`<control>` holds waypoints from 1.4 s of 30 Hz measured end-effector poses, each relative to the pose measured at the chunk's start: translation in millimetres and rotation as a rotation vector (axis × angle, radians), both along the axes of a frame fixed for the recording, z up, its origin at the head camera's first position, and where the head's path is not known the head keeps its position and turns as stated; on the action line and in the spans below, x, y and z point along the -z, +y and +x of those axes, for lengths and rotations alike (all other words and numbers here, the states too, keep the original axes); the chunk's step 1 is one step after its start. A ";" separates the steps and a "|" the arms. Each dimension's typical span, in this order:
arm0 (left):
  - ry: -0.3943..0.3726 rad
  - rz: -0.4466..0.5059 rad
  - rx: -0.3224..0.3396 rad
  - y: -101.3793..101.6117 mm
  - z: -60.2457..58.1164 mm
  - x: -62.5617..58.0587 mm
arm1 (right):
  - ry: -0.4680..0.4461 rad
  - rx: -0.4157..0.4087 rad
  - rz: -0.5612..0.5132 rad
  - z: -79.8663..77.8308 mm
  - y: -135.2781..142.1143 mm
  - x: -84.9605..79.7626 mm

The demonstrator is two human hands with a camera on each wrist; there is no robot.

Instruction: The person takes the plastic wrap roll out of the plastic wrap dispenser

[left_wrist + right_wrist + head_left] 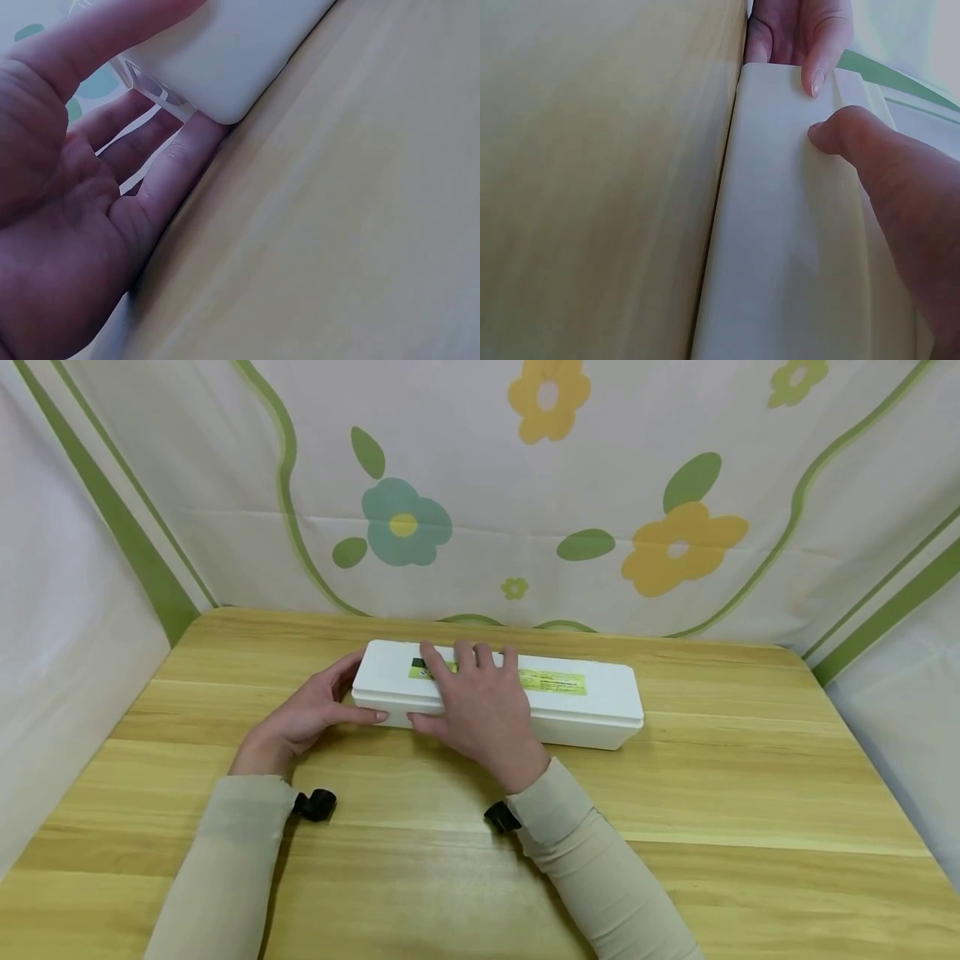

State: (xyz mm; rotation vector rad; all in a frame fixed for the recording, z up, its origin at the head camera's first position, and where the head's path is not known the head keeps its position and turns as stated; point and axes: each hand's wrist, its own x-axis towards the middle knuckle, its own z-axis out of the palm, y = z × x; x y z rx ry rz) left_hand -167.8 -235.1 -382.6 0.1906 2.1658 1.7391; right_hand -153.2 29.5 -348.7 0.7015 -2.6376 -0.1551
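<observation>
A long white lidded box (pixel 581 714) lies across the table, with a yellow-green printed label (pixel 558 682) on its lid. My left hand (pixel 306 714) grips the box's left end, thumb along the front wall and fingers round the end and behind. In the left wrist view, the little finger (pixel 180 161) of that hand lies low at the box's bottom corner. My right hand (pixel 487 710) spans the lid left of its middle, fingers reaching to the far edge. Its thumb (pixel 847 135) presses the front wall just under the lid's rim, close to the left thumb (pixel 826 49).
The box rests on a wood-grain table (pixel 750 793) near its back edge. Behind it hangs a white curtain (pixel 480 493) with flowers and green lines, and more cloth borders both sides. A small black device (pixel 317 805) sits at the left wrist, another (pixel 501 817) at the right.
</observation>
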 end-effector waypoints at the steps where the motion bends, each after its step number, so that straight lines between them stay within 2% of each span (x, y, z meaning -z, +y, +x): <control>1: 0.000 -0.002 0.002 0.3 0.0 -0.4 | 0.001 0.001 -0.004 0.3 -0.3 -0.1; 12: 0.000 -0.014 0.003 0.1 -0.8 -1.7 | -0.027 0.018 0.010 4.4 -5.8 -4.1; 26: 0.007 -0.011 0.011 0.5 -1.1 -1.8 | 0.027 0.037 0.009 2.1 -7.6 -1.3; 34: 0.011 -0.008 0.000 1.6 -0.8 -4.6 | 0.065 0.018 -0.003 1.7 -7.1 0.9; 42: 0.024 -0.018 0.013 1.5 -0.3 -1.1 | 0.088 -0.005 0.000 0.2 -3.9 3.4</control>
